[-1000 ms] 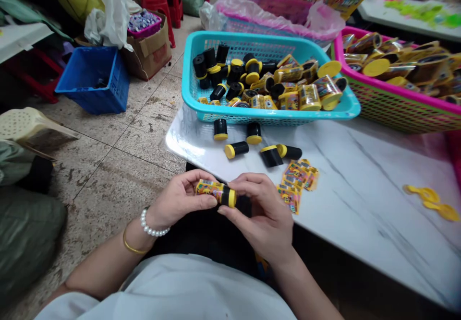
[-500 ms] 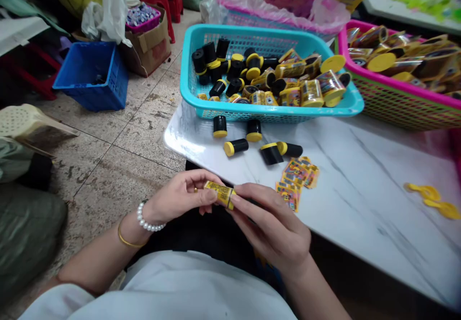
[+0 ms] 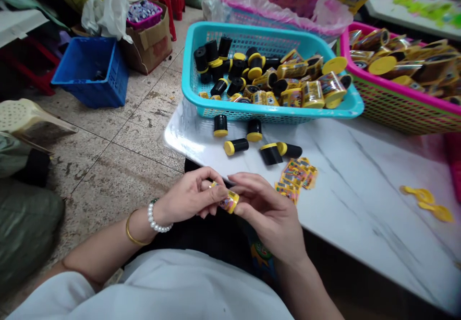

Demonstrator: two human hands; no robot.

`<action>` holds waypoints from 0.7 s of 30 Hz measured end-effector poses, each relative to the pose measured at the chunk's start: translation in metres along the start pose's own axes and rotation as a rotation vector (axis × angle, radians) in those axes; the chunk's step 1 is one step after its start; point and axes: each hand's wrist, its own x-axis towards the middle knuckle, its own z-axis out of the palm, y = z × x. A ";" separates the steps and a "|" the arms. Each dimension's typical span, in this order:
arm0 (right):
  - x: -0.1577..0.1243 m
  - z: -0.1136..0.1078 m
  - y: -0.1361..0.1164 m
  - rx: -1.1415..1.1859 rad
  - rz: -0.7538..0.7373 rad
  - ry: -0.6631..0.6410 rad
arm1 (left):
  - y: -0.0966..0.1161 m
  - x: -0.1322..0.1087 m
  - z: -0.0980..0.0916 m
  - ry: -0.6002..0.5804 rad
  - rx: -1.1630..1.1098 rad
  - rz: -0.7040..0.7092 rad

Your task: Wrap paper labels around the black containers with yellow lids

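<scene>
Between my hands, above my lap, is a small labelled container with a yellow end and a printed yellow label. My left hand, with a pearl bracelet at the wrist, grips its left part between thumb and fingers. The fingers of my right hand curl round its right end, thumb and fingertips against it. On the table ahead lie several black containers with yellow caps, one of them a black container on its side. Printed labels lie in an overlapping pile right of them.
A turquoise basket holds black containers and labelled ones. Beside it a pink-rimmed basket is filled with labelled pieces. Yellow plastic parts lie at the right. A blue crate and a cardboard box stand on the floor.
The container has turned in my hands, so a different, more colourful side of its label shows. My right hand has rotated, its thumb now visible at the container's end.
</scene>
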 end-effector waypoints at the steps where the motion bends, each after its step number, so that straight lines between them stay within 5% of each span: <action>1: 0.000 -0.001 0.001 -0.044 -0.046 0.002 | -0.003 0.000 0.001 -0.018 -0.040 -0.020; 4: 0.000 -0.001 0.002 -0.182 -0.184 0.036 | -0.011 0.001 0.005 -0.070 -0.184 -0.058; 12: 0.014 0.002 -0.012 -0.419 -0.483 -0.035 | -0.013 0.007 0.020 0.028 -0.363 -0.086; 21: 0.039 0.003 -0.042 -0.642 -0.722 0.038 | 0.026 0.014 0.022 -0.069 -0.341 0.134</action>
